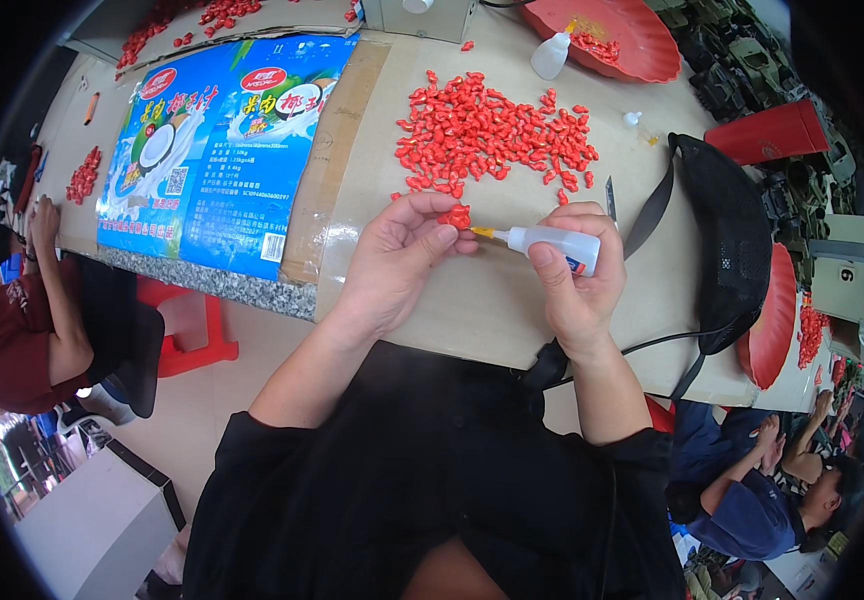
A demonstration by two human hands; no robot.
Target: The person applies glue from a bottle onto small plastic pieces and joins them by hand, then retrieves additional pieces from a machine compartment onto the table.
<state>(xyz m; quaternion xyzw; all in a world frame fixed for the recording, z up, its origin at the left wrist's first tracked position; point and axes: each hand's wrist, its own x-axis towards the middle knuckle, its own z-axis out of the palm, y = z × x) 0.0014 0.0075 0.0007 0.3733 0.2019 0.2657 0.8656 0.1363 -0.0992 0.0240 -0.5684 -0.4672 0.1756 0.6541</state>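
Between the thumb and fingers of my left hand (392, 262) is a small shiny red piece (459, 216); its exact kind is too small to make out. My right hand (584, 285) is wrapped round a white squeeze glue bottle (555, 246), tilted with its yellowish nozzle pointing left. The nozzle tip is at the red piece or just beside it; I cannot tell whether they touch. Beyond my hands a wide heap of similar red pieces (492, 135) lies loose on the tabletop (372, 140).
Left lies a flattened blue printed carton (222, 150). A red scalloped tray (632, 40) and another white bottle (552, 56) are at the back. Right are a black bag (727, 240), a red cylinder (767, 132) and a blade (611, 198). People sit at both sides.
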